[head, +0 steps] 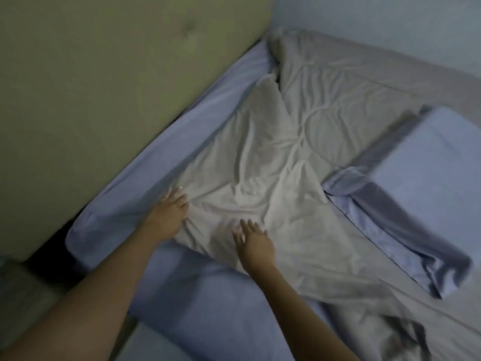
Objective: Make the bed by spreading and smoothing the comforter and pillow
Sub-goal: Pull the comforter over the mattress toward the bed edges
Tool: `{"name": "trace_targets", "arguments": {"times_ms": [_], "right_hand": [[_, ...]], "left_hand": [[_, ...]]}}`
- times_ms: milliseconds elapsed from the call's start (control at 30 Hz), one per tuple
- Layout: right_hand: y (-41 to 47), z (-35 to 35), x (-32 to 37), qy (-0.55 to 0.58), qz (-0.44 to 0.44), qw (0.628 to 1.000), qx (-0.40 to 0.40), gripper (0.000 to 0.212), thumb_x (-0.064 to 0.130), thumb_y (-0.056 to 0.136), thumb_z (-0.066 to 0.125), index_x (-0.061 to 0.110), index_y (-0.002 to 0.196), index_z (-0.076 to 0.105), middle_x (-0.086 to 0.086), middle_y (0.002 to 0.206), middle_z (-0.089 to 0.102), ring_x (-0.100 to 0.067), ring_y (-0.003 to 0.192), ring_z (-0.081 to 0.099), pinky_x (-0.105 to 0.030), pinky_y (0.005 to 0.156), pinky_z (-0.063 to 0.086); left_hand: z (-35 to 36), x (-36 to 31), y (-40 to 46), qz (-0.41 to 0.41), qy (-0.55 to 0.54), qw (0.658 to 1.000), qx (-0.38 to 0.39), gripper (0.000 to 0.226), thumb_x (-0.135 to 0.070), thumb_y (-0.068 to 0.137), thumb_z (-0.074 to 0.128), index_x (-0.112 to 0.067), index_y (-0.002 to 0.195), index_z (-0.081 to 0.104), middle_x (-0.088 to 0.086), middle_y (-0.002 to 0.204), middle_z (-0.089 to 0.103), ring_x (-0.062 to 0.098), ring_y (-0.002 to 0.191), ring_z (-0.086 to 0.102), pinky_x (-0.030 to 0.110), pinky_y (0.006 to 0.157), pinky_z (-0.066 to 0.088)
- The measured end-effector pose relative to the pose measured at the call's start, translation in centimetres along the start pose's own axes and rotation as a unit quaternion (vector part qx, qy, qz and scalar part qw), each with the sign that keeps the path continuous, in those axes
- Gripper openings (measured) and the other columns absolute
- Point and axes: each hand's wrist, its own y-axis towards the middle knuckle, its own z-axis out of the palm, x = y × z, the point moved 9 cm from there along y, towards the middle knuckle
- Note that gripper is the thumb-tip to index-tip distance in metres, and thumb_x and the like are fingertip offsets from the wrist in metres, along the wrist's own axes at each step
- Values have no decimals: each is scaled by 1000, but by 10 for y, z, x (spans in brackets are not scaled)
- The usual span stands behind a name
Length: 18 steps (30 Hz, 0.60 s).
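A wrinkled pale grey comforter (299, 142) lies spread over the bed, with a crumpled edge near the bed's left side. My left hand (168, 213) rests flat on that crumpled edge, fingers apart. Just to its right, my right hand (253, 242) presses on the comforter with fingers spread. A lavender pillow (426, 183) lies on the comforter at the right, its loose case end (385, 225) trailing toward me. Neither hand grips any cloth.
A lavender fitted sheet (197, 293) covers the mattress, bare along the left edge and near me. A beige padded headboard (104, 87) stands at the left. A pale blue wall (390, 24) runs behind the bed. A dark gap (54, 256) shows beside the mattress corner.
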Motion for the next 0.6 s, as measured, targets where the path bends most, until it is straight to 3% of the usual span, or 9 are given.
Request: {"name": "trace_targets", "arguments": {"times_ms": [33,100,167,267,333,400,500,600], "right_hand": [[8,6,6,-28,-20,999,3,56,46,100,29,21,150,26,-7,158,22,-22,146,19,-36,118,12],[24,19,12,-75,-54,996,13,70,63,92,19,26,152,14,-6,161,7,-23,148,5,-39,119,3],[42,35,10,-127,-92,987,18,89,75,74,3,31,152,6,-5,161,-3,-25,148,-4,-43,118,-2],[70,64,2,-198,-141,970,0,96,86,70,1,34,150,-3,0,159,-13,-25,147,-13,-47,118,-2],[89,85,-9,-216,-154,964,-12,90,84,71,-3,37,147,-9,3,155,-18,-27,144,-17,-48,117,-2],[108,112,-23,-236,-150,960,-3,82,78,76,-9,37,147,-7,4,155,-17,-29,143,-16,-51,117,3],[122,135,-26,-198,-149,969,-26,70,57,96,1,21,147,33,-5,155,27,-36,141,20,-57,108,25],[121,144,-22,-153,-166,972,-64,69,50,99,6,12,138,49,-10,146,43,-36,137,31,-52,107,23]], "left_hand": [[13,17,-8,-46,-25,998,34,54,-17,82,29,2,115,67,21,129,59,45,131,43,58,110,28],[42,36,-20,-143,-70,983,87,56,-27,96,20,-7,145,39,13,156,28,35,148,10,53,117,2],[64,31,-21,-210,-131,965,82,60,-42,99,32,-16,153,22,6,162,8,30,149,-6,57,115,-2],[102,12,-12,-316,-278,907,21,75,-60,91,42,-30,153,13,6,162,-3,34,147,-14,67,110,-1],[127,0,-1,-364,-326,872,-10,79,-68,84,41,-33,152,21,11,162,6,40,147,-5,69,108,5],[151,-13,14,-377,-337,862,-28,79,-67,81,35,-24,148,36,19,157,21,47,144,14,68,108,14],[182,-19,30,-362,-319,875,-35,68,-49,85,34,-9,137,52,28,146,39,45,134,39,61,106,31],[197,-18,32,-346,-319,882,-25,56,-33,89,35,0,127,60,29,135,51,41,126,51,53,102,41]]}}
